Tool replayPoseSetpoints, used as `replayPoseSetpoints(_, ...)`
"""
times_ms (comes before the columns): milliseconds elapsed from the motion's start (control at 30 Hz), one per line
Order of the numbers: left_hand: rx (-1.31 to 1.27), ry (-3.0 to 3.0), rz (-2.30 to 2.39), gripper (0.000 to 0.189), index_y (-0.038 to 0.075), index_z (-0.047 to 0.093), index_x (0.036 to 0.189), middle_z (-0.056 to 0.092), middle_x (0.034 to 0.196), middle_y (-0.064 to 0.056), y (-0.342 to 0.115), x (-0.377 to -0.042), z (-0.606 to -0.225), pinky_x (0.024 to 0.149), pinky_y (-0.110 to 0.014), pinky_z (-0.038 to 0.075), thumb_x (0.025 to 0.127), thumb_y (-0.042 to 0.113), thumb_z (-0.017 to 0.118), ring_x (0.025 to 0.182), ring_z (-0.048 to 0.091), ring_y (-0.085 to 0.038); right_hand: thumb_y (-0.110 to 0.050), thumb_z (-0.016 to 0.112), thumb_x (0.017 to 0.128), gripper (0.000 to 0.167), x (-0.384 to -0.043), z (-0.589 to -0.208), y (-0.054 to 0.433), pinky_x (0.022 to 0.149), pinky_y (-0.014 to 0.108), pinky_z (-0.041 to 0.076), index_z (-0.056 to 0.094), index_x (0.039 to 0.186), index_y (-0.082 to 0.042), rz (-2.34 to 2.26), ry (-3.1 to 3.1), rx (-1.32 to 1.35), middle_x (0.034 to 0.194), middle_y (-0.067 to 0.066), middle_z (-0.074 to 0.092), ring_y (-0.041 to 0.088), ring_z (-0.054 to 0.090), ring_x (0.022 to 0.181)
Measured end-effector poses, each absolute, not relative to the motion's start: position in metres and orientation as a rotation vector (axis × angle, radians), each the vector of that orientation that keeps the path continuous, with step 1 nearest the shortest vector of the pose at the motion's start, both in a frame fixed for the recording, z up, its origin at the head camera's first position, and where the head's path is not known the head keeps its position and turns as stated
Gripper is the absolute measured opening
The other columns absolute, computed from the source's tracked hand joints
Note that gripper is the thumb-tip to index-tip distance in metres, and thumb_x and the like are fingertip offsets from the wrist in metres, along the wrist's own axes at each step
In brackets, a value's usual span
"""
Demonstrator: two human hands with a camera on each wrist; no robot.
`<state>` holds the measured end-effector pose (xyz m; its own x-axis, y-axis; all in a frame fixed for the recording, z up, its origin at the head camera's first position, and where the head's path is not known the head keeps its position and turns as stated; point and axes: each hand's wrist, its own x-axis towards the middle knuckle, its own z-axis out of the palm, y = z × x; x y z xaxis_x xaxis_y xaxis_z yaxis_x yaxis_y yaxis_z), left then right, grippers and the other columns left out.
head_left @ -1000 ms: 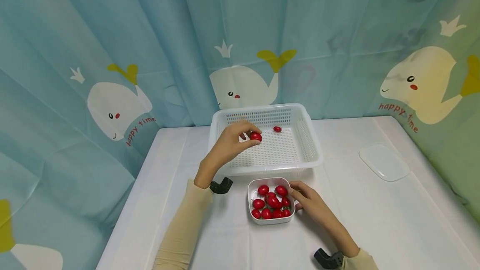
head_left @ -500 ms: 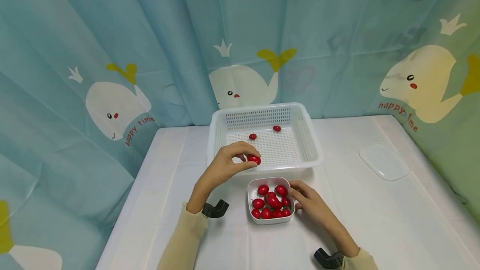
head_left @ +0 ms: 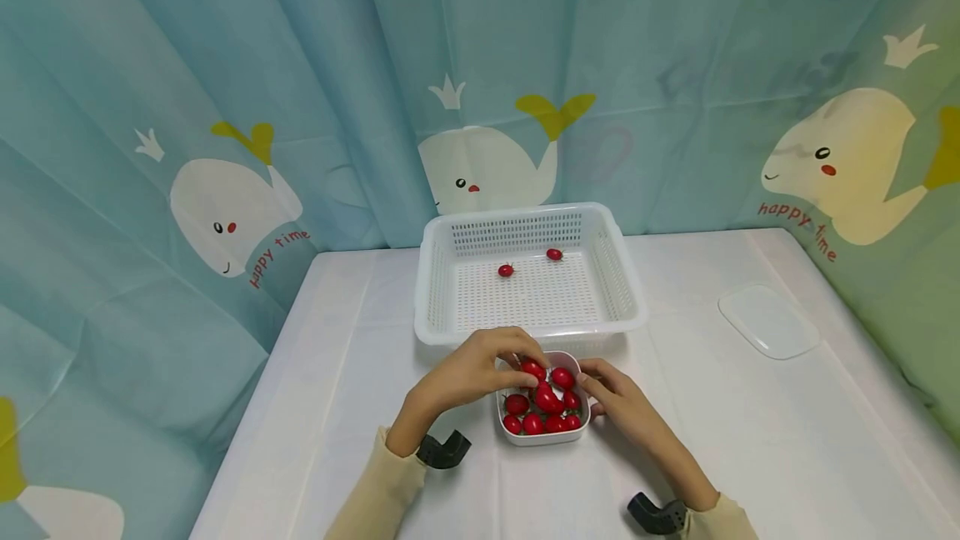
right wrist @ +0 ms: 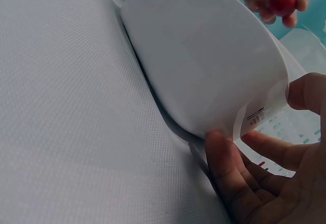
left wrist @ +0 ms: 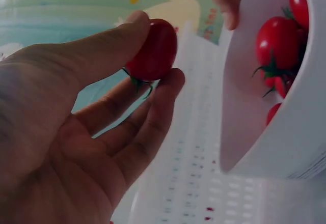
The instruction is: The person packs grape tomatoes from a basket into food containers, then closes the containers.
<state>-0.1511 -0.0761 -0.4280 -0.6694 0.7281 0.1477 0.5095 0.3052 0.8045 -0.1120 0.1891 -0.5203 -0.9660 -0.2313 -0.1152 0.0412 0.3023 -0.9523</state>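
My left hand pinches a red cherry tomato between thumb and fingertips, its green stem end pointing down toward the palm in the left wrist view. In the head view that hand is over the left rear part of a small white box. Several cherry tomatoes lie inside the box. At its right side, my right hand steadies the box, thumb near the rim and fingers against the outer wall. The left hand hides the box's rear left corner.
Behind the box stands a white perforated basket holding two cherry tomatoes, one near its middle and one further back. A clear flat lid lies on the white-covered table at right. A whale-print curtain hangs behind.
My left hand has brought its cherry tomato from over the basket toward me to the white box. The right hand has stayed at the box's side.
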Motion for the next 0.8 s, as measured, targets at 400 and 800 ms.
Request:
replayPoseSetpoints(400, 1.159, 2.286, 1.121, 0.022, 0.014, 0.078, 0.114, 0.073, 0.111, 0.006, -0.063, -0.15, -0.441, 0.092, -0.028, 0.058, 0.093, 0.018, 0.08, 0.1, 0.061, -0.002, -0.025, 0.055, 0.107, 0.037, -0.113, -0.521, 0.189, 0.074, 0.025, 0.058, 0.06, 0.137, -0.003, -1.731, 2.344, -0.186, 0.13, 0.022, 0.066, 0.009, 0.06, 0.102)
replayPoseSetpoints(800, 1.2, 2.353, 0.939, 0.025, 0.011, 0.078, 0.115, 0.075, 0.114, 0.003, -0.057, -0.15, -0.448, 0.091, -0.016, 0.054, 0.092, 0.02, 0.08, 0.1, 0.061, -0.001, -0.026, 0.056, 0.107, 0.038, -0.113, -0.519, 0.19, 0.074, 0.025, 0.058, 0.06, 0.138, -0.004, -1.723, 2.333, -0.186, 0.13, 0.021, 0.065, 0.014, 0.059, 0.105)
